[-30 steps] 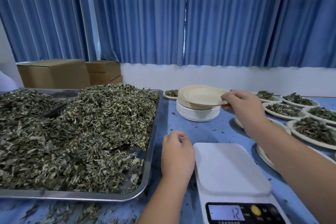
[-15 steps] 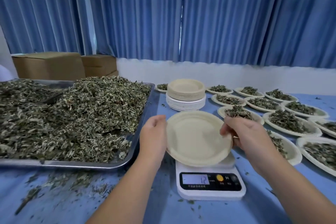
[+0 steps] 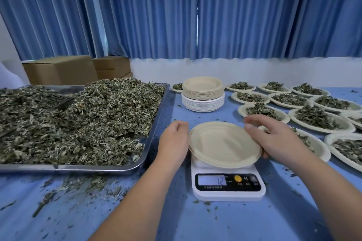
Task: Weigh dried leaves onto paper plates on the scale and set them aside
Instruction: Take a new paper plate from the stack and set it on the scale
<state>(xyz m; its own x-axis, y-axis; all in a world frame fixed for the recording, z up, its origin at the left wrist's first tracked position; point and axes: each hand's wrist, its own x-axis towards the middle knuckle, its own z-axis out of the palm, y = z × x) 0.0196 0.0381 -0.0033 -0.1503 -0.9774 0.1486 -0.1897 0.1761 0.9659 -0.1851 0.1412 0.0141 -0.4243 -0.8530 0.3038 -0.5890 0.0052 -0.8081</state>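
Left of the left hand [image 3: 173, 139] sits the tray [image 3: 78, 168] of dried leaves [image 3: 88, 123]. That hand curls against the left rim of the paper plate [image 3: 221, 143], grip unclear; the right hand [image 3: 278, 141] pinches the right rim, holding it over the scale [image 3: 228, 191].

One scale [image 3: 227, 195]. One empty plate [image 3: 221, 143]. One stack of spare plates [image 3: 202, 96], beige over white. One metal tray [image 3: 78, 168] of loose leaves. About twelve filled plates [image 3: 242, 110], some cut off at the frame edge. Three cardboard boxes [image 3: 60, 70]. Two hands: left hand [image 3: 174, 139], right hand [image 3: 274, 139].
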